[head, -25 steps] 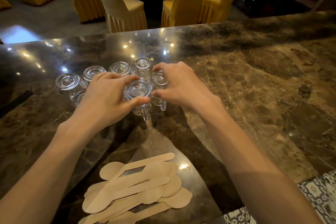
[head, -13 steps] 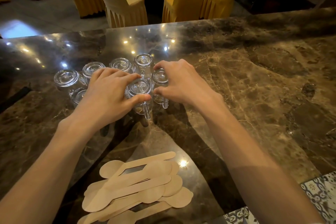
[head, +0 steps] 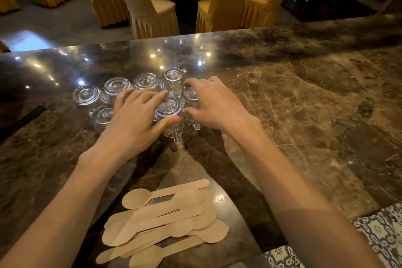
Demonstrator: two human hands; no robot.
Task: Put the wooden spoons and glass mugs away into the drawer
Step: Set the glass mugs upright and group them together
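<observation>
Your left hand (head: 134,122) clamps front mug (head: 168,107): thumb on near side, fingers over far side. Your right hand (head: 214,104) pinches next mug (head: 189,95) at 3 o'clock of it, thumb near, fingers far. Both mugs upside down on worktop (head: 304,98). Other mugs (head: 117,87) inverted too, clustered from 9 to 12 o'clock of left hand, touching or nearly. Spoons (head: 165,220) piled flat at 6 o'clock, near worktop edge, well apart from mugs. Chairs (head: 150,6) beyond at 12.
</observation>
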